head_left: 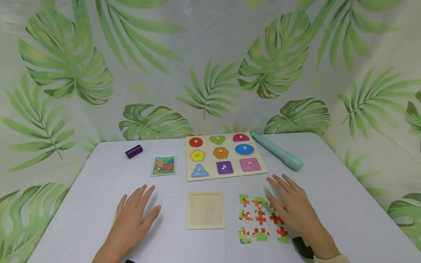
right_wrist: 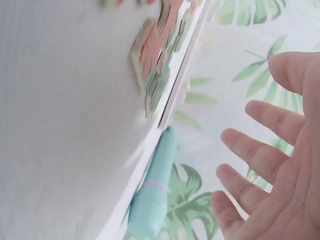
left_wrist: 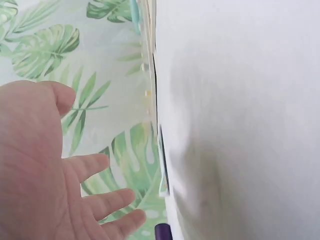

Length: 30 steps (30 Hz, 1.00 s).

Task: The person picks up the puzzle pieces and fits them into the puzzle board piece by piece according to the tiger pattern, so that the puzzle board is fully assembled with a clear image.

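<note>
My left hand (head_left: 133,217) hovers over the left of the table, fingers spread and holding nothing; the left wrist view also shows its palm bare. On the other side, my right hand (head_left: 294,208) is held above the right edge of the loose jigsaw pieces (head_left: 260,216), hiding part of them. Its fingers are extended and nothing is in them. Those pieces, orange and green, lie apart in rough rows. Between the hands lies a square wooden puzzle tray (head_left: 206,210) with a raised rim. A small picture card (head_left: 163,166) of a brown animal lies beyond my left hand.
A wooden shape board (head_left: 210,173) with knobbed coloured shapes lies at the back middle. To its right is a mint-green, club-shaped object (head_left: 277,150). A dark purple cylinder (head_left: 134,151) lies at the back left. Leaf-patterned cloth (head_left: 210,73) hangs behind the table.
</note>
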Motion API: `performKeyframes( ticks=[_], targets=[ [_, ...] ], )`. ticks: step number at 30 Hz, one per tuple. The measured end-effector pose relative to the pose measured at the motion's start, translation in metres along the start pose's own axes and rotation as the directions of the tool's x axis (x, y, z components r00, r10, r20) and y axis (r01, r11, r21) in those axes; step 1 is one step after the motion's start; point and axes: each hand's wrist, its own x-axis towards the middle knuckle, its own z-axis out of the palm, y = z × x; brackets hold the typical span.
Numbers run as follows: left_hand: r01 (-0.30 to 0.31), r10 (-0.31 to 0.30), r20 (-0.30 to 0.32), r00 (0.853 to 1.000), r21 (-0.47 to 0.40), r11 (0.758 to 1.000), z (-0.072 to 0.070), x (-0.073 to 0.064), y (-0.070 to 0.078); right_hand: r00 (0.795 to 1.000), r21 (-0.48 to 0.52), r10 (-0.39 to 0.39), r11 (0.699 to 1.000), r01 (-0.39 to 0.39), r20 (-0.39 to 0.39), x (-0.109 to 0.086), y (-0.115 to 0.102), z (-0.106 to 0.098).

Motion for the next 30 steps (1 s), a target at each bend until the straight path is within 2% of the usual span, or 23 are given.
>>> performKeyframes(
  ticks=[5, 9, 13, 16, 21, 27, 30],
  targets=[
    [-0.002, 0.008, 0.057, 0.998, -0.115, 0.993, 0.005, 0.005, 0.008, 0.999, 0.072, -0.036, 0.997, 0.036, 0.001, 0.007, -0.003, 0.000],
    [-0.021, 0.038, 0.108, 0.993, -0.156, 0.987, 0.009, 0.011, 0.015, 0.998, 0.142, -0.070, 0.987, 0.069, 0.002, 0.014, -0.006, -0.002],
    [-0.034, 0.067, 0.163, 0.984, -0.198, 0.980, 0.014, 0.019, 0.019, 0.995, 0.193, -0.090, 0.978, 0.079, 0.051, 0.020, -0.010, -0.005],
    [-0.019, 0.073, 0.220, 0.973, -0.237, 0.971, 0.018, 0.028, 0.020, 0.990, 0.199, -0.094, 0.977, 0.072, 0.105, 0.026, -0.013, -0.005],
    [0.016, 0.090, 0.320, 0.943, -0.315, 0.949, 0.028, 0.041, 0.019, 0.977, 0.224, -0.129, 0.971, 0.089, 0.173, 0.036, -0.015, -0.001],
    [-0.055, 0.186, 0.347, 0.919, -0.354, 0.934, 0.040, 0.051, 0.016, 0.949, 0.272, -0.204, 0.953, 0.137, 0.239, 0.051, -0.016, 0.002],
    [-0.078, 0.210, 0.358, 0.910, -0.349, 0.934, 0.043, 0.054, 0.015, 0.939, 0.282, -0.226, 0.948, 0.150, 0.258, 0.057, -0.017, 0.001]
  ],
)
